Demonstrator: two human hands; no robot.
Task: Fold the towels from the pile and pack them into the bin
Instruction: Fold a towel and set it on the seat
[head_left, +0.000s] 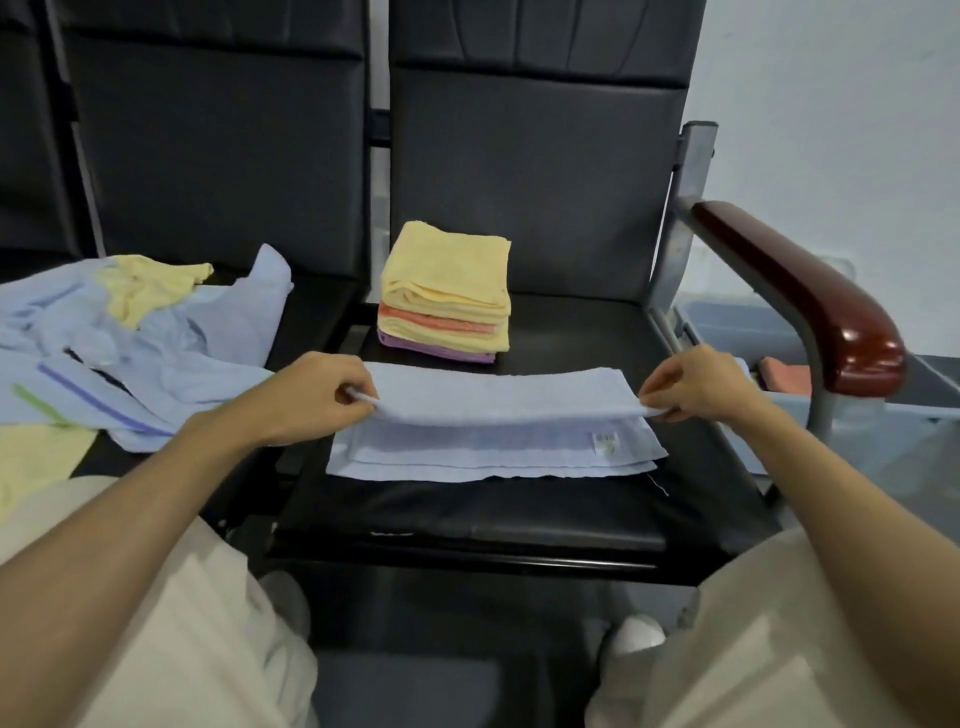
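A light blue towel (498, 415) lies partly folded on the black chair seat (519, 514), its upper layer lifted off the lower one. My left hand (311, 395) pinches the left end of that upper layer, and my right hand (696, 384) pinches its right end. Behind the towel stands a stack of folded towels (449, 291) in yellow, orange and purple. The unfolded pile (124, 332) of blue and yellow towels covers the seat to the left. A grey bin (737, 322) stands on the floor past the right armrest, with an orange towel (784, 374) inside.
A dark red armrest (810, 301) on a metal frame rises between the seat and the bin. Black chair backs (530, 166) close off the far side. My knees in beige trousers (171, 613) are at the seat's front edge.
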